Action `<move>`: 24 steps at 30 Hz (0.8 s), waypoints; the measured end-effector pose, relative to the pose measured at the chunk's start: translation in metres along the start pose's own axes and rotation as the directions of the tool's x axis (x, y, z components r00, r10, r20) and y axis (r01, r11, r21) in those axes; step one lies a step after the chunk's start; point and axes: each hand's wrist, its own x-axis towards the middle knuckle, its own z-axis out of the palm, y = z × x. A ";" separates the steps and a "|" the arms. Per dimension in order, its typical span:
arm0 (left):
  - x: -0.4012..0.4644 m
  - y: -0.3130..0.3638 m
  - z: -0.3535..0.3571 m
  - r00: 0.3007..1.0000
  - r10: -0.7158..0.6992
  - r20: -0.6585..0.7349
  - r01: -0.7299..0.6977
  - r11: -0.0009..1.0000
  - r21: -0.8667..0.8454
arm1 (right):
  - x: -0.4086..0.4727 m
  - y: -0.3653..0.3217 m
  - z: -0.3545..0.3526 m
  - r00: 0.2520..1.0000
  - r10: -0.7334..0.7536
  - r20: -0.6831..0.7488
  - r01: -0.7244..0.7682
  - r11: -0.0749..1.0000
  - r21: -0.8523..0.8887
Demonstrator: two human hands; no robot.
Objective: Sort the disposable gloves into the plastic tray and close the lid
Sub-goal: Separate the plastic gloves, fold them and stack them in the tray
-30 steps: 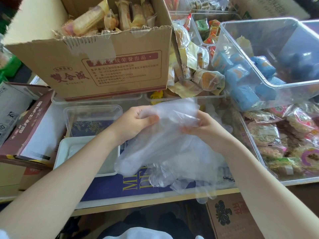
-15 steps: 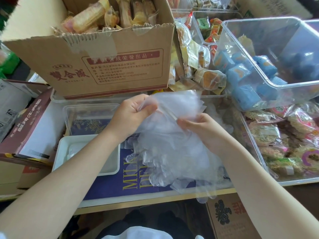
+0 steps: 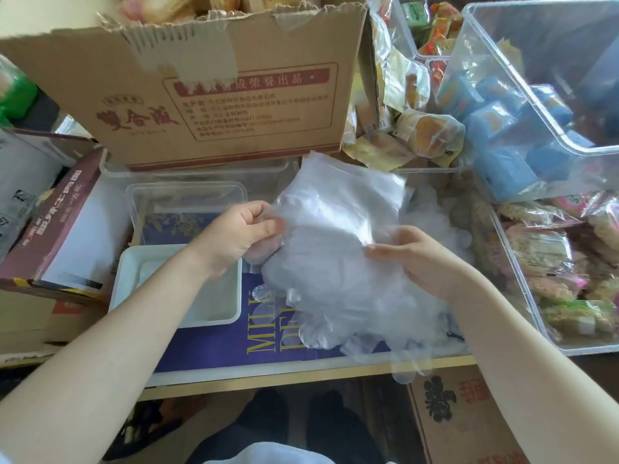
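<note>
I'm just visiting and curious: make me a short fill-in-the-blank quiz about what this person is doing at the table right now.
1. Both hands hold a bundle of clear disposable ____ above the table.
2. The white tray lies below the ____ hand.
3. The right hand grips the bundle from the side nearer the big clear bin of ____ packets.
4. The cardboard box behind the hands stands ____ at the top.

Missing words: gloves; left; blue; open
</note>
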 end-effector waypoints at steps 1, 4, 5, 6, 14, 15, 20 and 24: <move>0.001 -0.002 -0.001 1.000 -0.003 0.003 0.003 0.999 -0.035 | 0.000 0.005 0.004 1.000 0.003 0.002 -0.003 1.000 -0.015; 0.000 -0.008 -0.005 1.000 -0.008 0.003 0.009 0.968 -0.251 | 0.003 0.014 0.018 0.993 -0.048 -0.106 0.051 0.998 0.034; -0.003 -0.009 -0.005 1.000 -0.017 0.023 0.025 0.926 -0.376 | 0.006 0.017 0.022 0.986 -0.056 -0.157 0.072 0.993 0.097; -0.005 -0.012 -0.006 0.997 -0.011 0.070 0.044 0.876 -0.481 | 0.008 0.018 0.025 0.979 -0.053 -0.199 0.086 0.983 0.161; -0.010 -0.032 0.018 0.979 -0.024 -0.203 -0.009 0.987 -0.158 | 0.015 0.017 0.036 0.951 -0.023 -0.307 0.087 0.977 0.195; -0.009 -0.034 0.020 0.974 -0.008 -0.227 -0.021 0.992 -0.124 | 0.015 0.019 0.036 0.953 -0.017 -0.302 0.082 0.975 0.206; -0.009 -0.039 0.026 0.961 0.036 -0.273 -0.039 0.999 -0.006 | 0.010 0.026 0.036 0.984 0.026 -0.179 0.031 0.950 0.309; -0.008 -0.041 0.028 0.958 0.019 -0.287 -0.041 0.997 -0.073 | 0.006 0.021 0.035 0.978 -0.073 -0.197 0.125 0.956 0.267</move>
